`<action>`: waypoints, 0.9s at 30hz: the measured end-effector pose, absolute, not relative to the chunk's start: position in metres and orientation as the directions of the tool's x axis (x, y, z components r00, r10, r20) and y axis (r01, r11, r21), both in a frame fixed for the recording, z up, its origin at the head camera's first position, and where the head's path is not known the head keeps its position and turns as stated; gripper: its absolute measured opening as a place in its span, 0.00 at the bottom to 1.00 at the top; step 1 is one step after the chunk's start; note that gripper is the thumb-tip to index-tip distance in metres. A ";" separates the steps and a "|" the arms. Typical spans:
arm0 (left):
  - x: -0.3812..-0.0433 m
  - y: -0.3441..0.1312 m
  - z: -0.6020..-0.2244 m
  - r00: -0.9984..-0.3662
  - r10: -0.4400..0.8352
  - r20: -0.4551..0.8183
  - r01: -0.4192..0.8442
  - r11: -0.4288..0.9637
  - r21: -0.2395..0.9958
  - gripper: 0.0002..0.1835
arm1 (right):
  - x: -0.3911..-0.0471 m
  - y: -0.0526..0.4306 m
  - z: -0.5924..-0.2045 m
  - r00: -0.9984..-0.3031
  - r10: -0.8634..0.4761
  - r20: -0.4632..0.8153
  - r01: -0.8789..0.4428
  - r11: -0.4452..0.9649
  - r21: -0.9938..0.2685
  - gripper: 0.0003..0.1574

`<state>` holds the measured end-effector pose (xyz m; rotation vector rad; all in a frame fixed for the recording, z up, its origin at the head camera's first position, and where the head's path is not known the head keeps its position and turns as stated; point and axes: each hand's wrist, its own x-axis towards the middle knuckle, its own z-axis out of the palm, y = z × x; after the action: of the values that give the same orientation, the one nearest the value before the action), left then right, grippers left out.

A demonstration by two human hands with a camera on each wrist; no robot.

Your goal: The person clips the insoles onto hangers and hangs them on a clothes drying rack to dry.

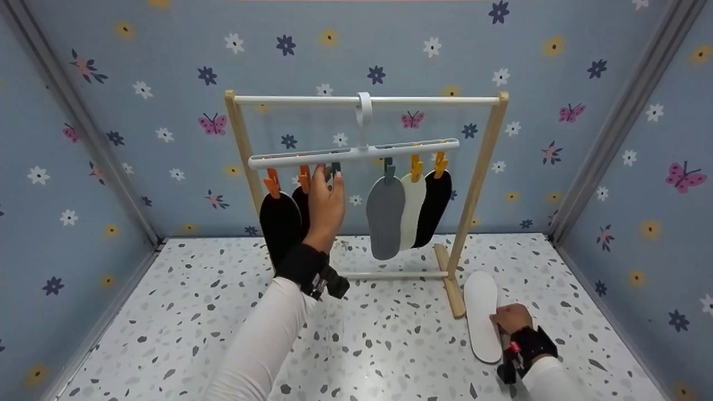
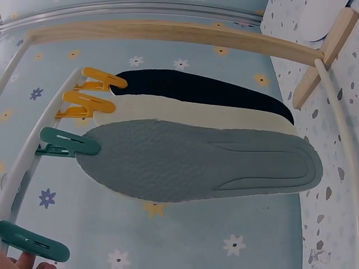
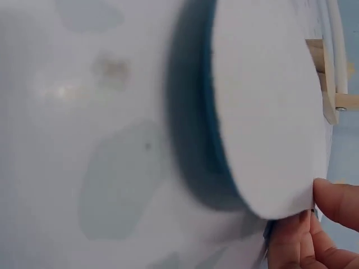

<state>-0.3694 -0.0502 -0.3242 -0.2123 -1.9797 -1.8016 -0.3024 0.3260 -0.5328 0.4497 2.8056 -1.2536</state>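
Note:
My left hand [image 1: 327,203] is raised to the white hanger bar [image 1: 312,160], fingers at a green clothespin [image 2: 35,242] that has no insole in it. Low on the right, my right hand [image 1: 512,318] pinches the edge of a white insole [image 1: 482,317], thumb on top and fingers beneath. This insole has a blue underside [image 3: 210,106] and its near edge is tilted up off the floor. A grey insole [image 1: 385,217] hangs from another green clothespin [image 1: 389,170]. Beside it, yellow clothespins [image 1: 416,169] hold a cream insole [image 1: 413,209] and a black one [image 1: 435,206].
Left of my left hand, orange clothespins [image 1: 272,184] hold black insoles [image 1: 279,225], partly hidden by the hand. The hanger hooks over the top rail [image 1: 434,101] of a wooden rack [image 1: 479,184]. Speckled flooring [image 1: 384,340] meets flower-patterned walls [image 1: 618,167].

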 end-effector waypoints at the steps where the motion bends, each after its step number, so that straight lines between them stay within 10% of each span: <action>1: -0.370 -0.051 -0.324 -0.885 -0.181 0.429 0.409 0.140 0.902 0.26 | -0.302 0.327 -0.535 -0.956 0.245 -0.162 0.282 0.609 -0.742 0.13; 19: -0.371 -0.053 -0.320 -0.897 -0.149 0.416 0.377 0.236 0.896 0.19 | -0.269 0.327 -0.530 -0.947 0.104 -0.304 0.313 0.082 -0.946 0.18; 27: -0.371 -0.054 -0.320 -0.905 -0.123 0.407 0.375 0.220 0.900 0.18 | -0.250 0.324 -0.516 -0.943 0.093 -0.319 0.330 0.161 -0.930 0.19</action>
<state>-0.3714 -0.0543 -0.3201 -0.2331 -2.1080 -1.7287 -0.2503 0.3243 -0.5158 0.4148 2.2431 -1.8754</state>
